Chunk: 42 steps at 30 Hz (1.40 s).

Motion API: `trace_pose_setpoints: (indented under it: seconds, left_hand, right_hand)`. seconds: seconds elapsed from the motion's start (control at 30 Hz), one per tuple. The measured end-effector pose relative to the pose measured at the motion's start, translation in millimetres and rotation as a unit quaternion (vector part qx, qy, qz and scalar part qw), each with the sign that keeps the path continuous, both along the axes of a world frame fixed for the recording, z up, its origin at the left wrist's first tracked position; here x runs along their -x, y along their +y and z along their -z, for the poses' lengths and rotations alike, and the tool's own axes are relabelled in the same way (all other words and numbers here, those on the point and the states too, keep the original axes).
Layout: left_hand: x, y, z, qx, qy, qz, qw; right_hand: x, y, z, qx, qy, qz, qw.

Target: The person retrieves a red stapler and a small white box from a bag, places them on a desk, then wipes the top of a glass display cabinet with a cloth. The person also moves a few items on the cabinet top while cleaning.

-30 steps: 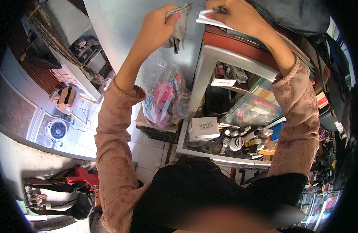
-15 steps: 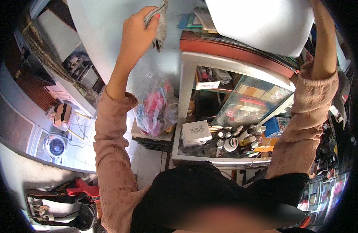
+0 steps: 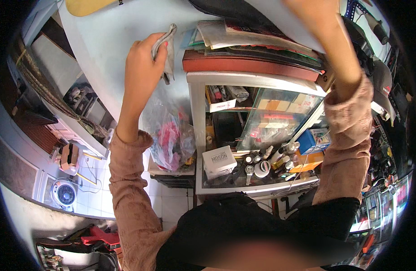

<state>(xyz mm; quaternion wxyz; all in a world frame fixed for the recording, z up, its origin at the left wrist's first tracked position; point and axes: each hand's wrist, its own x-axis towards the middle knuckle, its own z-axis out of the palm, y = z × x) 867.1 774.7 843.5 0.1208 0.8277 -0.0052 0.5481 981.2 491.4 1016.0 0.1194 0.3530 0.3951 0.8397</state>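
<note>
A crumpled grey cloth [image 3: 168, 54] is pinched between the thumb and fingers of my left hand [image 3: 147, 58], raised in front of the pale wall. My right hand [image 3: 317, 16] reaches up at the top edge, where its fingers run out of the picture. Right beside it is a large, smooth white object [image 3: 278, 20] with a dark curved edge, partly cut off by the frame. I cannot make out whether my right fingers grip it. Below it, papers and folders [image 3: 244, 38] lie stacked on a red-brown board [image 3: 244, 67] on top of a white-framed glass cabinet [image 3: 196, 90].
A white box [image 3: 218, 161], a wristwatch [image 3: 249, 174] and several small bottles stand on the cabinet's lower ledge. Left of it, a clear plastic bag [image 3: 169, 140] of colourful items rests on a stand. Caps [image 3: 382, 83] hang at right. A fan [image 3: 65, 194] stands on the floor.
My right hand has swung left and the white object has shifted up, baring more of the papers and a dark edge. My left hand, with the cloth, appears lower and further left; the whole view has shifted.
</note>
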Motion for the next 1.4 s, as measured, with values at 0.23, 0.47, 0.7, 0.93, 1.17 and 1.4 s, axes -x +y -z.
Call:
trace_pose_setpoints:
  seconds: [0.23, 0.47, 0.7, 0.93, 1.17, 1.4]
  left_hand:
    - [7.0, 5.2, 6.8, 0.001, 0.007, 0.005, 1.0]
    - [14.2, 11.5, 21.6, 0.025, 0.023, 0.015, 0.999]
    - [11.3, 10.0, 21.1, 0.028, 0.02, 0.021, 0.999]
    - [15.1, 6.9, 16.8, 0.058, 0.045, 0.018, 0.997]
    - [12.2, 10.0, 21.9, 0.041, 0.022, 0.021, 0.999]
    - [-49.2, 20.3, 15.3, -0.081, 0.05, -0.098, 0.991]
  right_hand:
    - [3.3, 23.3, 131.5, 0.219, 0.418, 0.029, 0.881]
    - [8.3, -39.5, 117.7, 0.27, 0.645, 0.044, 0.713]
    - [-79.2, -16.9, 103.7, 0.306, 0.78, -0.021, 0.546]
    - [-158.0, 2.2, 107.9, 0.226, 0.803, 0.032, 0.551]
    - [-107.2, -26.0, 91.5, 0.26, 0.734, -0.055, 0.625]
    - [-61.1, -19.2, 136.6, 0.255, 0.457, 0.061, 0.85]
